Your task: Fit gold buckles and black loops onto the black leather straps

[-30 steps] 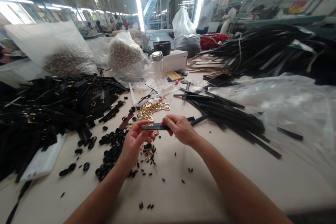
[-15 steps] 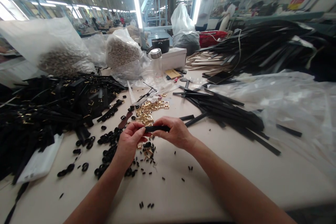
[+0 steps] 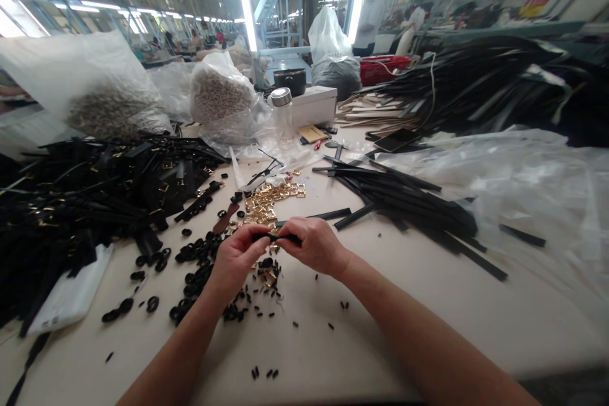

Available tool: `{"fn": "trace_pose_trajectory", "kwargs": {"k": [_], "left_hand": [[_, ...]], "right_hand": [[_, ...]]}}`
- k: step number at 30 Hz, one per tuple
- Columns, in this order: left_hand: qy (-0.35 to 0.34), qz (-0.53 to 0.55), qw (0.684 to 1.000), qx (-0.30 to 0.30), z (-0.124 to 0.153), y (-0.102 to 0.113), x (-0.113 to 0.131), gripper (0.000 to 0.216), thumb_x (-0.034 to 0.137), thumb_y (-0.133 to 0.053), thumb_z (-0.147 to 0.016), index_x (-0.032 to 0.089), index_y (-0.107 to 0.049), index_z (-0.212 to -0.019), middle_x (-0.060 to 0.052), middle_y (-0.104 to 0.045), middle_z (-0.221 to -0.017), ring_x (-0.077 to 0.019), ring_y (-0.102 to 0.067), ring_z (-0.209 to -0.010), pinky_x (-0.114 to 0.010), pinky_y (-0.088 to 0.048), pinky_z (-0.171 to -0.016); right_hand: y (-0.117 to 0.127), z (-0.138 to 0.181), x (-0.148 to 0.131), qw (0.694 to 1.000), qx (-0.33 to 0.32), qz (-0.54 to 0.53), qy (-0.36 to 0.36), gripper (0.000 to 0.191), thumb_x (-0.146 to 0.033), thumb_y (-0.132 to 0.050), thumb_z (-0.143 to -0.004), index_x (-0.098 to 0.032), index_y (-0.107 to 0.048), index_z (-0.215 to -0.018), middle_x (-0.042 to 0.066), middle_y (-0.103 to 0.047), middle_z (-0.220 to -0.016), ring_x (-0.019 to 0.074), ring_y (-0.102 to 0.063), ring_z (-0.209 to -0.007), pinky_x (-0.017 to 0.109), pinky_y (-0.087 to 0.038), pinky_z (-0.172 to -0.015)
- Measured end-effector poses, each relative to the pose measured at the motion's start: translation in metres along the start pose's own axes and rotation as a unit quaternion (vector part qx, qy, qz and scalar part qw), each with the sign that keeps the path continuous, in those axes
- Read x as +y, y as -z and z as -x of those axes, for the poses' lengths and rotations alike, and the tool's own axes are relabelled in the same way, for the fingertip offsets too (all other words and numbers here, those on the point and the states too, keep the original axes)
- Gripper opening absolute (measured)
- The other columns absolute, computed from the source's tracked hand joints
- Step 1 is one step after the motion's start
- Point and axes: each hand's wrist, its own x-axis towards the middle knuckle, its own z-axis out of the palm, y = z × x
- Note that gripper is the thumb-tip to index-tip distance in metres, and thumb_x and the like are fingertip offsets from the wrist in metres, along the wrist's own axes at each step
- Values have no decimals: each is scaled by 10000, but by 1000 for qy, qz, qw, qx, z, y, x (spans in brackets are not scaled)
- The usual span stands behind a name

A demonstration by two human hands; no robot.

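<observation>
Between my two hands runs a short black strap (image 3: 272,237), held above the table. My left hand (image 3: 242,250) pinches its left end between thumb and fingers. The right end is gripped by my right hand (image 3: 314,245), whose fingers curl over it and hide part of it. Gold buckles (image 3: 261,203) lie in a heap just beyond the hands. Beside my left wrist are many small black loops (image 3: 197,276). Tiny black pieces (image 3: 257,373) are scattered on the table nearer to me.
Long black strips (image 3: 404,193) lie to the right, beside clear plastic sheeting (image 3: 537,177). A pile of black straps with buckles (image 3: 109,184) covers the left. Further back stand a glass bottle (image 3: 283,117), a white box (image 3: 316,106) and a bag of small pieces (image 3: 221,92).
The strap was stretched flat and broad side on; now it looks twisted and thinner between my hands. My right hand's fingers have curled further over it.
</observation>
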Motion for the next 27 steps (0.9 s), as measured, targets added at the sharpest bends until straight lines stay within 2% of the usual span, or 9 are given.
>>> {"fn": "trace_pose_trajectory", "kwargs": {"k": [4,7,10,12,15,18,20,23,27], "left_hand": [[-193,-207,959,-4,-2,3,0,128,230,-652,-850,250,-755,-923,-54,-679,-1053,-194,-629,-999,-340,-483,-922],[-247,-247,937,5,-1,2,3,124,201,-635,-858,242,-747,-891,-51,-683,-1000,-184,-637,-931,-328,-497,-868],[-264,-236,935,15,6,0,10,91,218,-650,-840,235,-740,-845,-50,-692,-934,-191,-638,-870,-331,-504,-824],[-234,-193,953,-15,11,0,14,125,277,-647,-839,226,-726,-757,-52,-691,-855,-197,-635,-805,-328,-507,-774],[-117,-120,985,-51,13,2,14,322,423,-596,-861,208,-687,-640,-55,-666,-712,-190,-614,-680,-304,-497,-661],[27,-33,999,2,7,5,6,386,532,-571,-851,189,-708,-738,-54,-681,-689,-176,-620,-613,-269,-474,-559],[85,23,996,26,3,7,0,363,529,-619,-821,178,-705,-785,-49,-694,-699,-163,-630,-593,-245,-465,-526],[113,62,991,30,-1,9,-5,305,468,-709,-766,163,-686,-759,-31,-685,-670,-136,-624,-561,-215,-456,-512],[136,100,985,39,0,8,-4,302,449,-743,-726,155,-675,-737,-27,-686,-653,-124,-623,-540,-201,-450,-501]], "right_hand": [[2,-1,-2,999,-25,25,-17,98,-251,-686,-828,-174,-664,-770,15,-669,-732,120,-563,-646,220,-357,-597],[3,-2,-3,998,-42,24,-30,95,-247,-688,-825,-181,-663,-761,3,-656,-715,115,-544,-638,221,-343,-596],[9,-3,1,998,-37,28,-45,94,-236,-688,-823,-182,-661,-752,1,-650,-717,115,-531,-640,226,-334,-596],[16,-4,7,997,-11,38,-64,99,-223,-687,-823,-181,-657,-739,0,-643,-709,115,-523,-632,232,-334,-596],[26,-4,14,997,25,18,-70,91,-211,-684,-823,-181,-659,-741,-7,-637,-694,109,-522,-617,231,-351,-604],[28,-3,14,998,29,-18,-43,89,-237,-688,-824,-187,-663,-756,-12,-644,-695,105,-530,-613,226,-365,-607],[25,-2,10,999,16,-29,-31,88,-242,-698,-815,-190,-664,-752,-16,-648,-695,100,-533,-607,222,-365,-599],[19,-2,6,999,-2,-34,-27,72,-236,-717,-798,-190,-671,-765,-15,-663,-719,99,-553,-618,217,-375,-599],[10,-1,4,999,23,-38,-20,108,-278,-711,-818,-196,-684,-884,7,-695,-834,121,-609,-721,222,-426,-669]]}}
